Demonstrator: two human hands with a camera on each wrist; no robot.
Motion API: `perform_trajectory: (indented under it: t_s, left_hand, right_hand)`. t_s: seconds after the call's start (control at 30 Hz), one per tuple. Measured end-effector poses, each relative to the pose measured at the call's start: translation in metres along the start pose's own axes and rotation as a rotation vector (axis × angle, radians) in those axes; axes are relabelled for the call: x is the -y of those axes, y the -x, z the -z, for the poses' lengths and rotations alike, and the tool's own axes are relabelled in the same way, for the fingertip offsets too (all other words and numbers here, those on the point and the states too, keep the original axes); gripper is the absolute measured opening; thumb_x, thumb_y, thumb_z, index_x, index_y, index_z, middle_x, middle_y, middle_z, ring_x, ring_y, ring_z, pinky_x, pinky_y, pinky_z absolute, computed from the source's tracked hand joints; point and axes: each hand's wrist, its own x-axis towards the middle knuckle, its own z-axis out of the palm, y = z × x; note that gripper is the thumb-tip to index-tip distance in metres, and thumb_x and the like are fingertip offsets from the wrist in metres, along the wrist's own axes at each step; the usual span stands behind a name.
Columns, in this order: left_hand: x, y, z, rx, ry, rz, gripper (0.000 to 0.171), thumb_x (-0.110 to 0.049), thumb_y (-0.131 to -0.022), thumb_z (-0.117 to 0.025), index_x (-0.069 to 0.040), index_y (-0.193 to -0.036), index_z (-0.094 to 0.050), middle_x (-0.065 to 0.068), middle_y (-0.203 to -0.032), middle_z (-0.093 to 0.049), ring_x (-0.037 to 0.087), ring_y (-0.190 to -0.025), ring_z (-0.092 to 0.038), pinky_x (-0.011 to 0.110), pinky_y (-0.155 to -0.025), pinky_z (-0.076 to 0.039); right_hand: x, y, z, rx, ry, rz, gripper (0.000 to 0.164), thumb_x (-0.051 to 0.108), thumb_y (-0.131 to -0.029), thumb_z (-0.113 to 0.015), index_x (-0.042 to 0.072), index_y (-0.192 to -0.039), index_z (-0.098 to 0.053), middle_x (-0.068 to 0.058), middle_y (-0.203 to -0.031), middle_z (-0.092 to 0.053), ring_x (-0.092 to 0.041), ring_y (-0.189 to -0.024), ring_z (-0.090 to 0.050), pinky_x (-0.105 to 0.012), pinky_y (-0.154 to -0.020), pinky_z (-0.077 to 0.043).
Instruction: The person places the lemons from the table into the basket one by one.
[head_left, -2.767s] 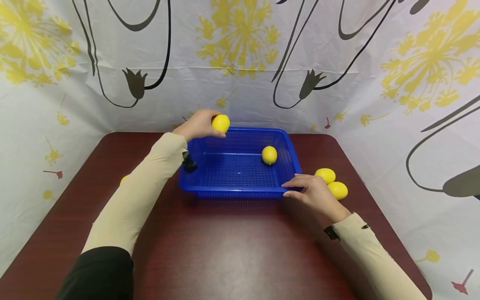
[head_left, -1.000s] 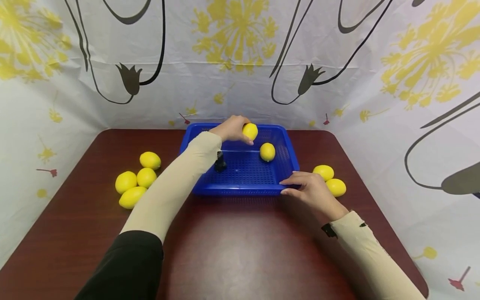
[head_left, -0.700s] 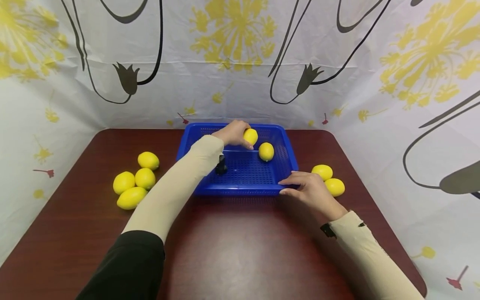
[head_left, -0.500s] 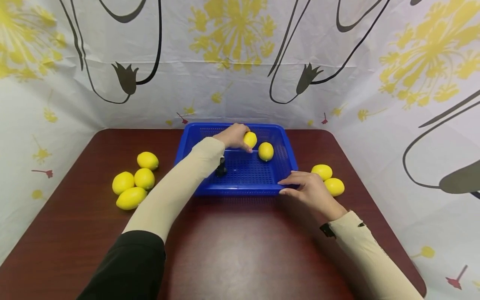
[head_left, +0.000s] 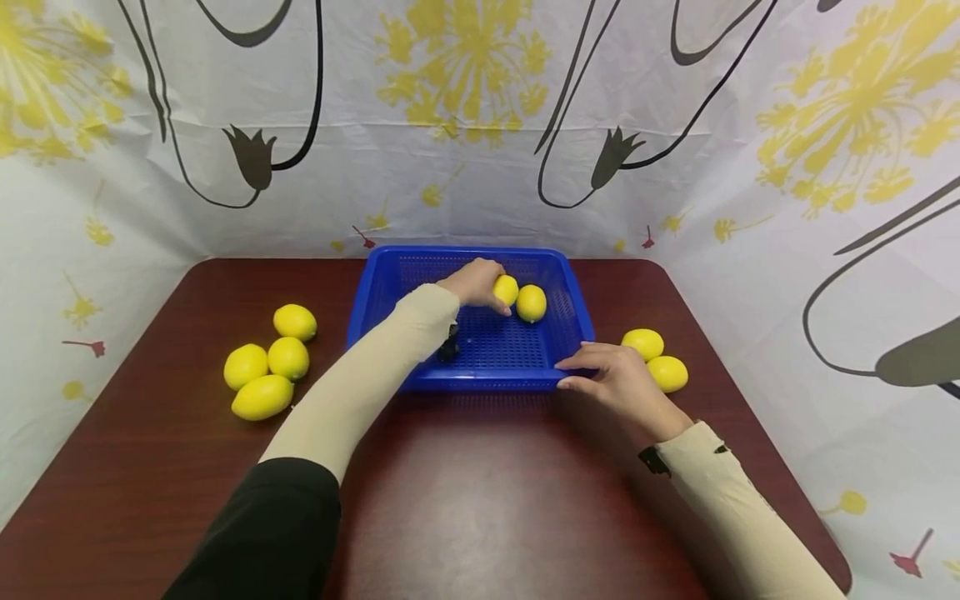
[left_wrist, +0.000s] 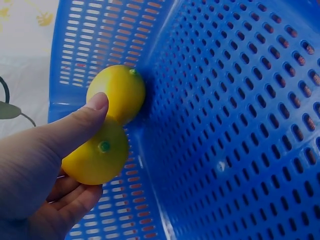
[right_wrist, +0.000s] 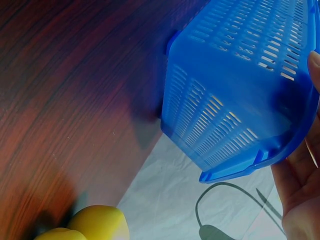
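Left hand [head_left: 475, 284] grips an oval yellow lemon [head_left: 507, 291], right hand [head_left: 621, 380] a blue perforated plastic basket [head_left: 487, 377] near the tabletop's [head_left: 465, 500] far edge.

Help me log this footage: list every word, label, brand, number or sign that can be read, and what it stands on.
None: no text can be read on the lemons, blue basket, table or flower-printed backdrop.
Black wrist pieces: too small and dark to tell.

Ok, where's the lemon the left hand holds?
In the head view, the held lemon is inside the blue basket, right of centre towards the back, just left of another lemon.
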Motion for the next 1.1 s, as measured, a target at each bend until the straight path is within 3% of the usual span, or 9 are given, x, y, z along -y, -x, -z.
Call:
perform_trajectory:
  t_s: [0.47,1.1]
  left_hand:
    - [0.002,-0.005,-0.014,-0.058,-0.056,0.013,0.056,-0.037,-0.079,-0.083,-0.002,-0.118,-0.063,0.012,-0.111,-0.067,0.025,-0.098,-0.06,0.037,-0.09,-0.051]
    - [-0.002,-0.002,-0.021,-0.089,-0.065,0.075,0.072,-0.037,-0.077,-0.085,0.0,-0.131,-0.055,0.016,-0.123,-0.059,0.028,-0.112,-0.056,0.039,-0.101,-0.049]
  right_hand:
    - [-0.001,0.001,-0.001,-0.017,0.008,0.024,0.026,0.022,-0.075,-0.085,0.018,-0.101,-0.08,-0.001,-0.099,-0.078,-0.037,-0.116,-0.066,-0.031,-0.069,-0.061]
    - [0.0,0.001,-0.001,-0.014,0.005,0.017,0.026,0.023,-0.076,-0.084,0.017,-0.101,-0.08,-0.002,-0.099,-0.078,-0.037,-0.117,-0.066,-0.036,-0.072,-0.062]
